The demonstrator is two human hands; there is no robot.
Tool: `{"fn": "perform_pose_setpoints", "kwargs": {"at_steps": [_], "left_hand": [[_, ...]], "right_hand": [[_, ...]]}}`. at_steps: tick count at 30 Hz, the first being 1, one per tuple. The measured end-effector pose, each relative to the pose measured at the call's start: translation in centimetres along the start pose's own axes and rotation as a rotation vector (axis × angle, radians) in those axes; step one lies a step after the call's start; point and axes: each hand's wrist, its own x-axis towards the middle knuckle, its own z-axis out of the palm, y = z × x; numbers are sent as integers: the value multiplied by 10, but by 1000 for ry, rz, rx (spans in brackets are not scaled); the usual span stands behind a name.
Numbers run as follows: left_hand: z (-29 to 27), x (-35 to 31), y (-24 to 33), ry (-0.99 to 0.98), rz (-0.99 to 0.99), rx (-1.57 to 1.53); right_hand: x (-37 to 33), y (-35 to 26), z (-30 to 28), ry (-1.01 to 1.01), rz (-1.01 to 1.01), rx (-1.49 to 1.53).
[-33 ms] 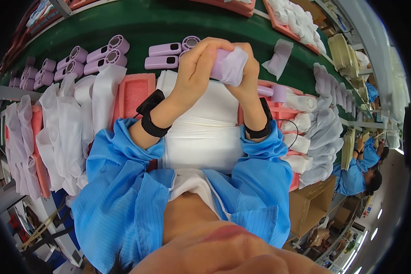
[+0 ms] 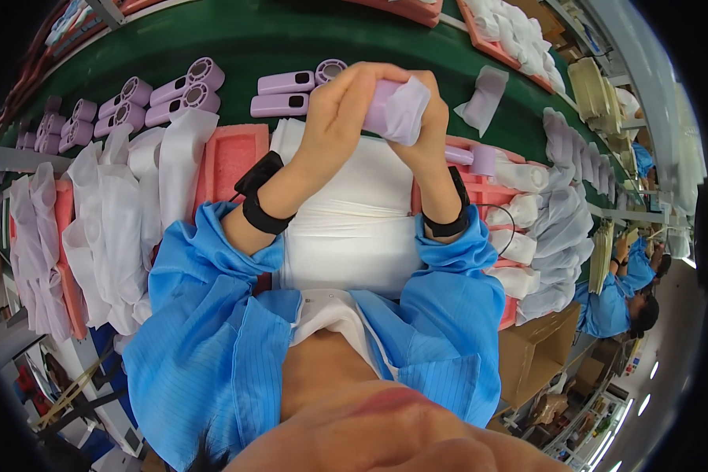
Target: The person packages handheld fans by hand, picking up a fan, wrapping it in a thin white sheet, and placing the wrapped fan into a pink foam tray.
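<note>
Over the green belt, my left hand [image 2: 340,110] and my right hand [image 2: 426,122] are closed around one lilac handheld fan [image 2: 377,108]. A thin white sleeve [image 2: 406,110] covers the end near my right hand, and my fingers hide most of the rest. Just beyond my left hand lie two bare lilac fans [image 2: 278,105], their handles side by side, one ring head partly behind my hand. Below my hands is a stack of white sleeves [image 2: 346,228]. To the right, another lilac fan [image 2: 482,161] rests on a pink foam tray.
More lilac fans [image 2: 182,93] line the green belt [image 2: 252,35] at the left. White-wrapped pieces [image 2: 122,228] cover the left side; several more [image 2: 558,244] lie at the right. One wrapped piece [image 2: 484,101] sits on the belt. An open cardboard box [image 2: 539,346] stands low right; co-workers [image 2: 617,307] are beyond.
My hands have barely moved and keep their hold. Slightly more bare lilac of the fan shows beside the white sleeve.
</note>
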Motion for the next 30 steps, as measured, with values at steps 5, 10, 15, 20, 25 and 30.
{"fn": "perform_pose_setpoints", "kwargs": {"at_steps": [5, 10, 15, 20, 25, 30], "left_hand": [[-7, 10, 2, 53, -244, -247], [-10, 13, -3, -138, -73, -239], [2, 4, 3, -122, -37, 60], [-3, 10, 1, -36, -194, -220], [-2, 9, -3, -38, 28, 215], [-11, 12, -7, -67, 140, 636]], "right_hand": [[2, -5, 3, -11, -27, 34], [2, 5, -1, 79, 109, 174], [3, 0, -5, 61, 103, 93], [3, 1, -4, 43, 90, 104], [2, 10, -2, 68, 268, 283], [2, 6, -3, 47, 257, 320]]}}
